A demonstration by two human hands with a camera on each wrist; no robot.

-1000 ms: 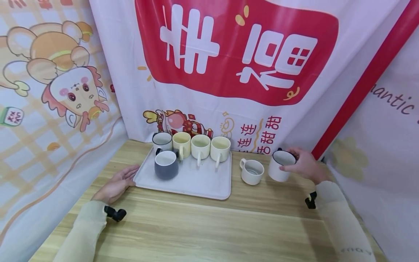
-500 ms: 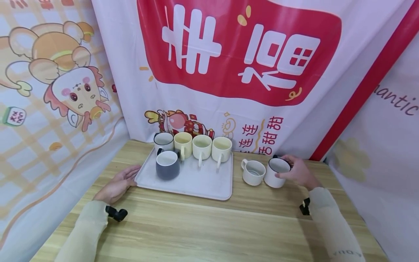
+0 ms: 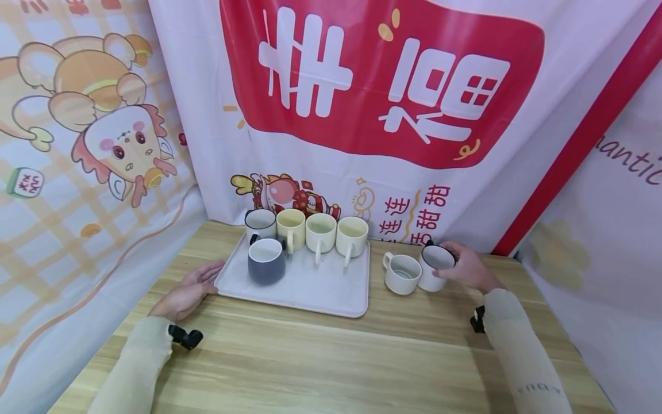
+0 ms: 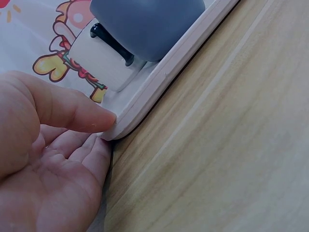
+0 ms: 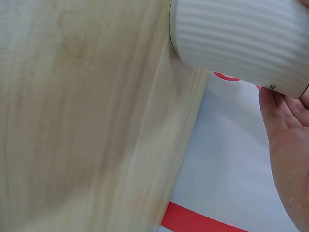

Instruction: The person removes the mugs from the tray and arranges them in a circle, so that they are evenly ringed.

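Note:
My left hand [image 3: 187,291] is at the left front corner of the white tray [image 3: 310,301]. In the left wrist view the thumb lies on the tray's rim [image 4: 159,87] and the fingers reach under the corner, pinching it. My right hand [image 3: 468,267] grips a white ribbed mug [image 5: 241,41] with a dark rim, upright, thumb on its near side and fingers around the back. Just left of it stands a plain white cup [image 3: 401,282], its handle pointing back left. The ribbed mug's side is right against this cup in the head view.
Along the tray's back stand a black-rimmed white mug [image 3: 260,225], a yellow mug [image 3: 289,223] and two cream mugs, handles forward. A grey mug [image 3: 266,269] sits before them. A printed curtain [image 3: 341,184] hangs behind the wooden table [image 3: 331,368].
My right hand has brought the ribbed mug left, close beside the plain white cup, and slightly back over the last half second. My left hand has kept its place at the tray corner.

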